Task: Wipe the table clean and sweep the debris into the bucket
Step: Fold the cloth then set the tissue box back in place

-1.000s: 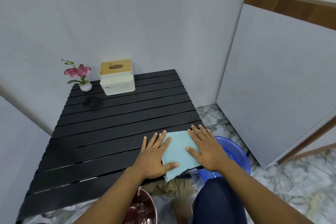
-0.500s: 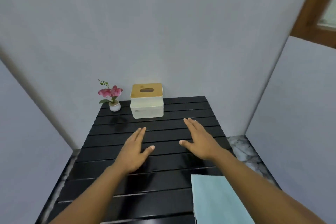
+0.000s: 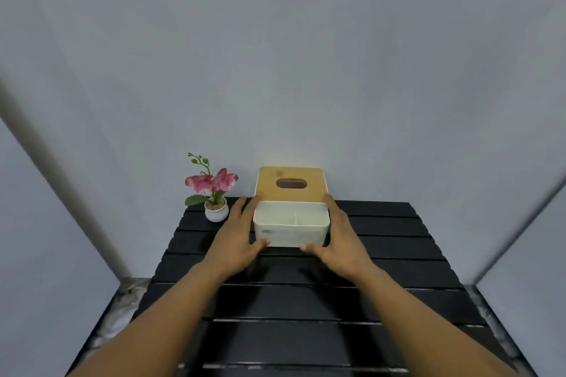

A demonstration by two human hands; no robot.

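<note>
our left hand and right hand press the tissue box sides, fingers straight and together. we likely want it moved to wipe the table.

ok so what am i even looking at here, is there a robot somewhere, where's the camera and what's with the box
No robot here: a person works with two bare hands. The picture comes from a wide-angle camera worn on the person's head, looking forward and down, so the forearms reach away from you. The surface is a black slatted table. At its far end stand a white tissue box with a wooden lid and, left of it, a small potted pink flower. The left hand lies along the box's left side, the right hand along its right, fingers straight, thumbs in front. The box seems clasped between them.
</note>
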